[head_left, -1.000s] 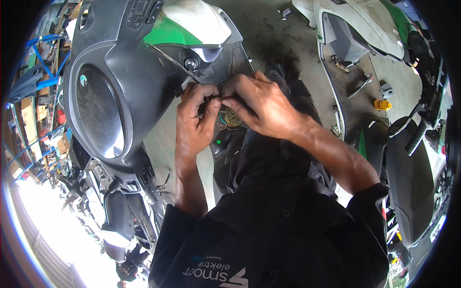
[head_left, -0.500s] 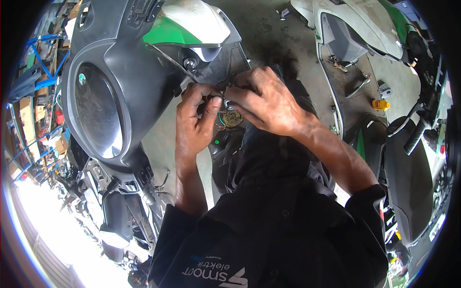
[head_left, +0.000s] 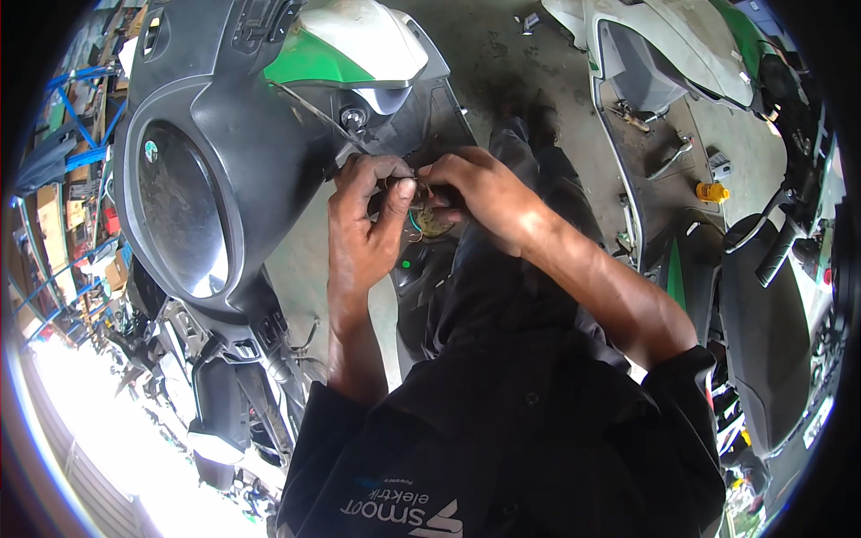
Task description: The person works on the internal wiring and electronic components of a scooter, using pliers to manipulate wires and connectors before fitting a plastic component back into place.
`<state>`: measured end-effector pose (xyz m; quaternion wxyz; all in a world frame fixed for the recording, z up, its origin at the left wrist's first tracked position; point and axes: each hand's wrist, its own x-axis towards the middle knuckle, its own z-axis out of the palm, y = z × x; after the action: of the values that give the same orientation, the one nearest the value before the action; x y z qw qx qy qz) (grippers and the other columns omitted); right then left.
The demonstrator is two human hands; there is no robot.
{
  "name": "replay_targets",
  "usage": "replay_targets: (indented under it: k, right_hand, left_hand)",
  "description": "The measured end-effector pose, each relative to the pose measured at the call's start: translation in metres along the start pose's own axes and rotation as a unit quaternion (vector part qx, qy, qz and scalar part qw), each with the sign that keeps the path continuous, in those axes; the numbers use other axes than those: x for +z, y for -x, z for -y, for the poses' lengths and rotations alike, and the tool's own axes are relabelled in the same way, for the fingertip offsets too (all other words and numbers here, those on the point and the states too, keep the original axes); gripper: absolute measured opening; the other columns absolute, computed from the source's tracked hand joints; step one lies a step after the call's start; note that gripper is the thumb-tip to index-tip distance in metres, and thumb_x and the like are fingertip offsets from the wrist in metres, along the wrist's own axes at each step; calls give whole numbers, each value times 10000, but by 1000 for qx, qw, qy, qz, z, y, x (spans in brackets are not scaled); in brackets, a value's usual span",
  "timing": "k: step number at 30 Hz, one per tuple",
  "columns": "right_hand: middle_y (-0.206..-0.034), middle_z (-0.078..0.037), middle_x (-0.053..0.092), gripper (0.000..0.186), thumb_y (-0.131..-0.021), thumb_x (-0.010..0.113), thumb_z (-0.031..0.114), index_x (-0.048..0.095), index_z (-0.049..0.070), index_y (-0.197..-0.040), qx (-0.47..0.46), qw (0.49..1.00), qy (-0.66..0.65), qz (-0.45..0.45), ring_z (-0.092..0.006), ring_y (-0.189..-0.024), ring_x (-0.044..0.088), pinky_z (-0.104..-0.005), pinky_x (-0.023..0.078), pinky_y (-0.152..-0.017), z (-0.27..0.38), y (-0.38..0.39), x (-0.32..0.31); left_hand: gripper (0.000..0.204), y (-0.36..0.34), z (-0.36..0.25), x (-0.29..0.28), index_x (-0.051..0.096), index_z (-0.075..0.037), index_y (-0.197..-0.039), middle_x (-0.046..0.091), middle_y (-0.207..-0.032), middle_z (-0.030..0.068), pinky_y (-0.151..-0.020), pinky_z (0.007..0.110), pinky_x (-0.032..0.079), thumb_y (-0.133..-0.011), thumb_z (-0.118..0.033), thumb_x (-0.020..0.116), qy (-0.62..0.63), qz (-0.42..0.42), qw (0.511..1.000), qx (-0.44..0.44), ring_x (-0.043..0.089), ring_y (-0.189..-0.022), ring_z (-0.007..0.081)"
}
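My left hand is closed in a pinch, thumb against curled index finger, around a small dark piece too tiny to name. Facing it, my right hand has its fingertips pressed together at the same spot, and what lies in them is mostly hidden. Thin green and orange wires show just below the fingertips. Both hands are raised over my dark-trousered legs, close beside a black scooter body with a green and white panel. A roundish yellowish-brown part shows beneath the hands.
To the right stands another scooter with a white panel and a black seat. Its footboard carries a brake lever, a small grey box and a yellow container. Blue-framed shelving lines the far left.
My right hand has turned and lowered slightly, its fingers shifting at the pinch. A shiny round bit near its fingers no longer shows. My left hand stays almost still.
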<state>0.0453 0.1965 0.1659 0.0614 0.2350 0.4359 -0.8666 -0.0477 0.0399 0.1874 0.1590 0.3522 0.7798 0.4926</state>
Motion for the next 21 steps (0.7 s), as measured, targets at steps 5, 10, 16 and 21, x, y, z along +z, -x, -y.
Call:
replay_targets:
  k: [5,10,16,21]
  right_hand:
    - [-1011,-143,643,315,-796,734,70,589,26,-1072,-419,779,467,-10,-308,-932,669,-397,527,-797,13,6,-14]
    - [-978,-88,650,311,-750,765,154,583,61,-985,-543,613,574,3,-255,-987,658,-378,487,-842,8,-3,-14]
    - [-922,-85,637,200,-923,707,139,596,24,-1042,-370,806,461,22,-220,-848,639,-369,489,-743,11,0,-8]
    - [-856,-64,626,174,-994,633,181,598,16,-1037,-72,992,103,9,-163,-756,613,-327,467,-647,12,6,5]
  left_hand:
    - [96,2,2,0,622,0,-1009,639,-919,54,-780,292,471,-968,-80,655,72,11,997,-33,577,-853,148]
    - [91,0,-6,-8,603,10,-1033,613,-918,17,-785,246,471,-1004,-75,618,152,45,986,-47,548,-861,84]
    - [103,1,4,-7,606,7,-1017,624,-917,47,-782,267,470,-987,-86,637,113,40,992,-44,564,-853,120]
    - [130,0,2,-7,608,-5,-987,623,-897,83,-778,321,471,-957,-113,675,-9,29,1000,-8,577,-851,197]
